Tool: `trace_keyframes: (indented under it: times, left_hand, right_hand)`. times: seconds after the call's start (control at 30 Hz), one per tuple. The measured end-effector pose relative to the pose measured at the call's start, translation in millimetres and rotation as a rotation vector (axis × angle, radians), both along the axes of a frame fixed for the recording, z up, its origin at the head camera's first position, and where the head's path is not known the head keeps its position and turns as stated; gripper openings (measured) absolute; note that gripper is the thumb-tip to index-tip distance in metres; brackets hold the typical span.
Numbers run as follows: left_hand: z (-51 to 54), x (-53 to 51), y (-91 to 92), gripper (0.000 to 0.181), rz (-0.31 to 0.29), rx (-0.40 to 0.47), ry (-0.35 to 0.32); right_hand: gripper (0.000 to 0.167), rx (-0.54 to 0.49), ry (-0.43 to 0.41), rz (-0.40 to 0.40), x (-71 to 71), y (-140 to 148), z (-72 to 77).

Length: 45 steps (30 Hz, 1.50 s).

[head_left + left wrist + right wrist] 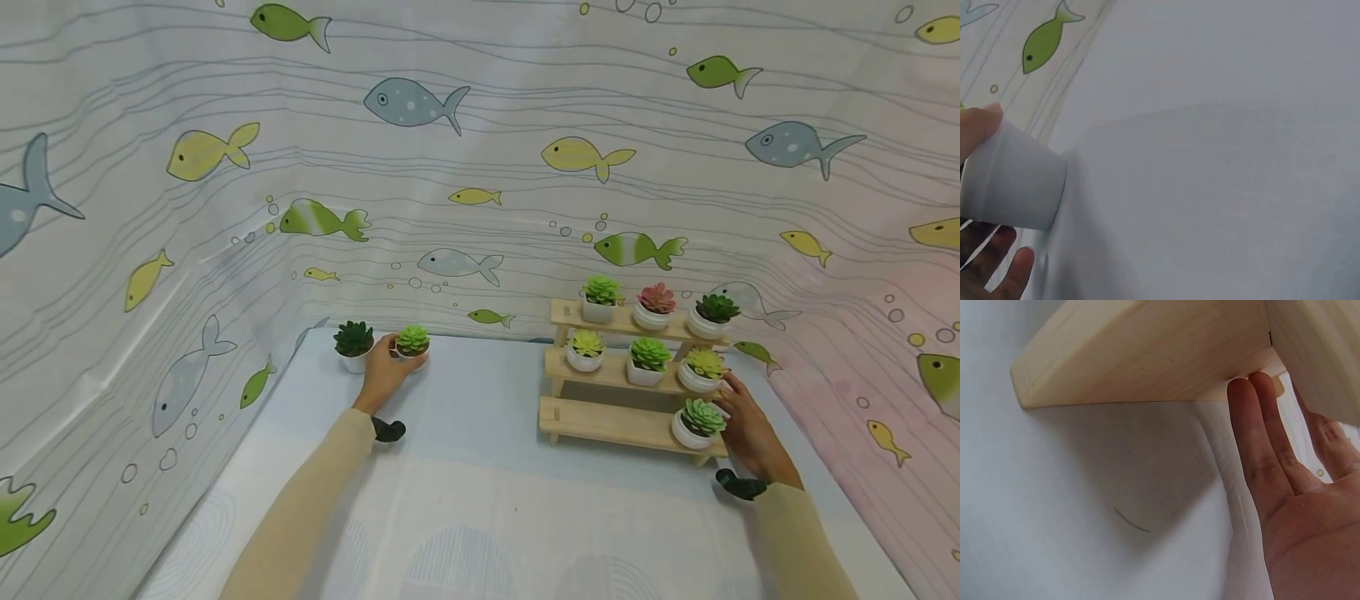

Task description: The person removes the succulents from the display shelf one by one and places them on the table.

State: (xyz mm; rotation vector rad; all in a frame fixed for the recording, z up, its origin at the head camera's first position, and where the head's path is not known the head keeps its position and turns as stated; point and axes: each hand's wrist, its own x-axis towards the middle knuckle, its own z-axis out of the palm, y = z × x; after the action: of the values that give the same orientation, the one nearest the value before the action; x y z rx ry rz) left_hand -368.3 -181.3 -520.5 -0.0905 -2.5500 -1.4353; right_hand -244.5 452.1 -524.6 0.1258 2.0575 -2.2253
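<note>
My left hand [384,375] grips a small bright green succulent [412,339] in a white pot [1017,178] at the back left. In the left wrist view the thumb lies at the pot's rim, other fingers are on its far side, and the pot is tilted in the picture. Beside that hand is a dark green succulent [354,340] in a white pot. At the right end of a three-tier wooden stand [600,419], my right hand [750,433] touches the wood with nearly straight fingers [1260,450]. Its thumb is hidden in the right wrist view.
The stand holds several potted succulents, among them a red one [656,298] on the top tier and a pale green one [702,417] on the lowest. A pale cloth [465,467] covers the table. Fish-patterned curtains [480,108] enclose the back and sides.
</note>
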Motion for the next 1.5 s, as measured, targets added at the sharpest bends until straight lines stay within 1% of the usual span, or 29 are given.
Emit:
trace_keyframes:
  times: [0.1,0.2,0.33,0.53,0.6,0.7,0.87,1.0,1.13,1.27,1.37,1.5]
  left_hand:
    - [0.2,1.0,0.7,0.081,-0.003,-0.011,0.013]
    - [3.6,2.5,2.9,0.082,-0.003,-0.033,0.029]
    - [11.1,2.5,6.9,0.084,0.0,-0.108,0.056]
    - [24.8,0.6,14.5,0.086,-0.002,-0.253,0.154]
    - [30.0,0.9,18.1,0.084,-0.007,-0.287,0.19]
    - [37.8,2.8,25.1,0.08,-0.031,-0.308,0.227]
    - [48.6,6.0,41.0,0.071,-0.101,-0.328,0.271]
    - [52.3,9.1,53.9,0.063,-0.171,-0.324,0.288]
    - [52.9,14.8,66.9,0.056,-0.237,-0.3,0.272]
    - [51.6,22.6,82.9,0.052,-0.335,-0.27,0.246]
    - [50.2,29.8,96.4,0.051,-0.404,-0.277,0.225]
    - [50.5,38.4,114.2,0.047,-0.464,-0.293,0.218]
  right_hand:
    - [0.066,-0.003,-0.002,0.001,0.4,1,-1.7]
    - [0.066,-0.002,0.0,-0.004,0.9,1,-2.9]
    - [0.066,-0.011,-0.004,-0.009,1.9,1,-1.5]
    - [0.066,-0.021,-0.003,-0.004,2.0,1,-0.3]
    - [0.066,-0.021,-0.003,-0.002,2.0,2,-0.3]
    - [0.066,-0.021,0.001,0.005,1.6,2,-0.8]
    - [0.066,-0.017,0.01,0.008,0.9,2,-1.3]
    - [0.066,-0.016,0.002,0.001,0.5,0,-0.6]
    - [0.065,-0.017,-0.001,0.002,0.3,0,-0.7]
    - [0.064,-0.017,0.011,0.0,1.0,0,-1.2]
    - [0.063,-0.018,0.015,0.003,1.2,1,-1.2]
    - [0.063,-0.015,0.015,0.007,-0.4,0,-2.0]
